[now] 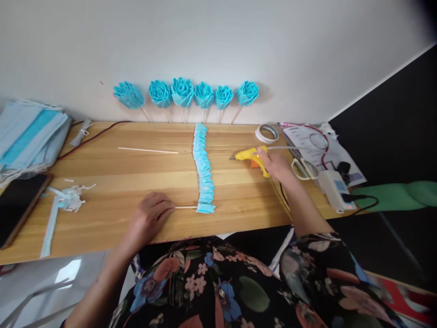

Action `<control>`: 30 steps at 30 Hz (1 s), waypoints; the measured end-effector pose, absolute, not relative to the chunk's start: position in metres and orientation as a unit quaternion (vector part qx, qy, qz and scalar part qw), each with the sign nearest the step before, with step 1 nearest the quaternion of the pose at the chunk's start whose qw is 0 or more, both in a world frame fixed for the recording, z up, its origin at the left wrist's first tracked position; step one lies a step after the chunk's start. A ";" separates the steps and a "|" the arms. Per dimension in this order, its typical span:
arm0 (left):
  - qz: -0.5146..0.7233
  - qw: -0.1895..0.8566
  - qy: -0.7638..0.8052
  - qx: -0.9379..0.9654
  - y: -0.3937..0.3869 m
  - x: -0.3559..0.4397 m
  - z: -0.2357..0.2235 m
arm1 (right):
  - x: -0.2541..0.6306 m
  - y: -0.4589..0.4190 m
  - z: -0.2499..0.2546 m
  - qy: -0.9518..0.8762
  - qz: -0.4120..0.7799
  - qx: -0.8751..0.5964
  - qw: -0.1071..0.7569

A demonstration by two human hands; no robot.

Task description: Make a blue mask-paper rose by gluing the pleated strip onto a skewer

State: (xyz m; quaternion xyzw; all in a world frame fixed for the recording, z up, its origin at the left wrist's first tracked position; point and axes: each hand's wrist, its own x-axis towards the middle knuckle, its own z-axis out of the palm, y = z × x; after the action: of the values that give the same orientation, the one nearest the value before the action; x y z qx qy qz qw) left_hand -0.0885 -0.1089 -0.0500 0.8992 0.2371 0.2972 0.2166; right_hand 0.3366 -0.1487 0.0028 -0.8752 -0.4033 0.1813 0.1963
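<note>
My left hand (154, 213) pinches a thin wooden stick (186, 207), whose far end lies at the near end of a pleated light-blue strip (204, 171). The strip runs from the table's front toward the wall, with glossy spots along it. My right hand (275, 165) is wrapped round the handle of a yellow glue gun (248, 154), its nozzle pointing left toward the strip but apart from it. A glue stick (285, 147) pokes out of the gun's back. Left of the strip, another wooden stick (148, 150) lies flat on the table.
Several blue flowers on sticks (182, 92) lean against the wall. At left are stacked face masks (30, 132), a phone (20, 205) and scraps (70, 199). At right are a tape roll (266, 134), scissors (305, 168), a paper sheet (336, 157) and a power strip (336, 190) with cords.
</note>
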 end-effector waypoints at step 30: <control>0.293 0.204 0.236 0.904 -0.110 -0.085 -0.040 | 0.227 -0.213 -0.040 -0.615 0.035 -0.700 0.361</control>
State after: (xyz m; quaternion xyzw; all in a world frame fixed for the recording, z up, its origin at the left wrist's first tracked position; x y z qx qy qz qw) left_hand -0.0853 -0.1099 -0.0402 0.9037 0.2365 0.2926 0.2044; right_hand 0.2272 -0.2132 -0.0403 -0.7003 -0.6150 0.0351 0.3608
